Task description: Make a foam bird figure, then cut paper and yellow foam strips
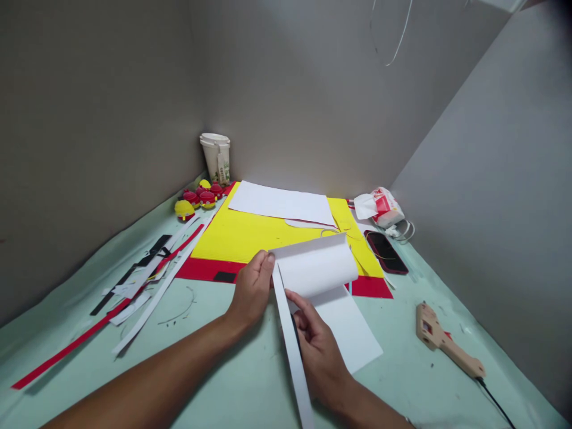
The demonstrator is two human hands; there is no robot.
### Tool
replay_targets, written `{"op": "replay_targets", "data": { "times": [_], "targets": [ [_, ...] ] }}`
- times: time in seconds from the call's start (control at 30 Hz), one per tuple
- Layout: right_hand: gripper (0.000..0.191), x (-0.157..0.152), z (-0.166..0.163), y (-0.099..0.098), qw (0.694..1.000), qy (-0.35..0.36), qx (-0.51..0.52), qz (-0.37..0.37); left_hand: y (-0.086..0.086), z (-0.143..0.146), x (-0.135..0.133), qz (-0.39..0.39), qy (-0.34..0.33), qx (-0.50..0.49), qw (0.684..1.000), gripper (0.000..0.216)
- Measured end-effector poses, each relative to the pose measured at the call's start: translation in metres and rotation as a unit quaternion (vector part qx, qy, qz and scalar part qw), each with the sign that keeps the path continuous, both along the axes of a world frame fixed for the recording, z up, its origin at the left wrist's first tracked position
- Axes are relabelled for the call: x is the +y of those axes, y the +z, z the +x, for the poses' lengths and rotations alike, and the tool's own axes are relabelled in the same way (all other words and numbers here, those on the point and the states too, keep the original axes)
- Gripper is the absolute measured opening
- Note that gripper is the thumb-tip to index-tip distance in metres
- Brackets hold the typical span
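My left hand pinches the upper left edge of a curled sheet of white paper, its thumb on top. A narrow paper strip, partly cut from that sheet, hangs down towards me. My right hand is closed around scissors; just a bit of dark handle shows, and the blades are mostly hidden by the paper at the cut. The lower part of the sheet spreads out to the right, below my right hand's knuckles. Behind the hands lie yellow sheets over red sheets.
Paper scraps and a red strip lie left. Red and yellow balls sit by a lidded paper cup. A glue gun, a phone and a tissue pack are right. Grey walls enclose the table.
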State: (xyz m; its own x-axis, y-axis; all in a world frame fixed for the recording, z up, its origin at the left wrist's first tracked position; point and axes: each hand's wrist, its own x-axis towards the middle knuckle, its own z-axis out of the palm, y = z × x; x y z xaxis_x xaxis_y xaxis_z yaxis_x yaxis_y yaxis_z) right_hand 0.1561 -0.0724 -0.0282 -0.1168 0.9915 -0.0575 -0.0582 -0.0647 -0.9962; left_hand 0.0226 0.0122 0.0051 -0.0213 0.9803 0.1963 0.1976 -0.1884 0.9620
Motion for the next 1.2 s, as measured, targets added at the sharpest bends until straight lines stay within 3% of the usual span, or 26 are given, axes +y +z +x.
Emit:
{"op": "replay_targets", "data": {
  "times": [1.2],
  "targets": [
    [0.045,-0.0001,0.0005,-0.0012,0.999,-0.002,-0.032,0.010,-0.0020,-0.0007,0.0021,-0.009,-0.001,-0.018,1.000,0.034]
  ]
}}
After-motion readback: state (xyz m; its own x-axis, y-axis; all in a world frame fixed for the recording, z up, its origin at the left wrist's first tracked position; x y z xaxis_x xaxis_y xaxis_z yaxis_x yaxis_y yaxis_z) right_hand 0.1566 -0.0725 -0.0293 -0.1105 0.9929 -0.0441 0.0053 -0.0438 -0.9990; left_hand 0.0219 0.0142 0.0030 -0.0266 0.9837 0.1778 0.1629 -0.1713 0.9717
